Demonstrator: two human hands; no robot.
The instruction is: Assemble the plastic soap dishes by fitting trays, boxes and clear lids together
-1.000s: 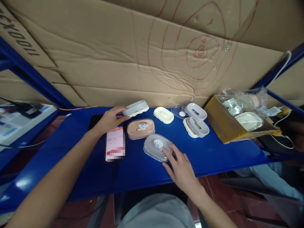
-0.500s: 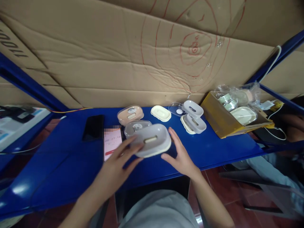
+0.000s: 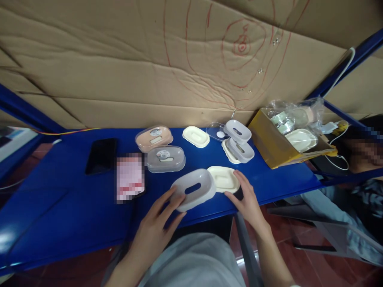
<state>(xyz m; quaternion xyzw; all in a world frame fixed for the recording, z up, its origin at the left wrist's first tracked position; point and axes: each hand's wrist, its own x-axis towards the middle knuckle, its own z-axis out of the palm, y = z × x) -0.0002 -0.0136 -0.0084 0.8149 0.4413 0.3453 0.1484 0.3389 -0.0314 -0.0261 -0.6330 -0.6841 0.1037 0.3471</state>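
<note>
Over the table's front part, my left hand (image 3: 158, 219) grips the left end of a grey oval soap dish (image 3: 206, 191) with a slot in its middle. Its thumb is at the near rim and its fingers reach over the top. My right hand (image 3: 249, 199) pinches the right end of a shallow cream oval base (image 3: 226, 179) between thumb and fingers. The base's left end is partly covered by the grey dish. Behind them lie a clear-lidded grey soap dish (image 3: 172, 164), a clear-lidded peach one (image 3: 146, 139) and another cream base (image 3: 196, 136).
Grey dishes (image 3: 242, 149) and a clear lid (image 3: 214, 129) lie beside a cardboard box (image 3: 269, 147) of wrapped parts. Two phones, one black (image 3: 101, 155) and one lit (image 3: 130, 175), rest at left on the blue table (image 3: 74, 199). A cardboard wall (image 3: 119, 79) stands behind. Another person sits at right.
The cream base, earlier beneath the grey dish, now shows to its right. My right hand, apart before, has closed on the base. The view has shifted slightly.
</note>
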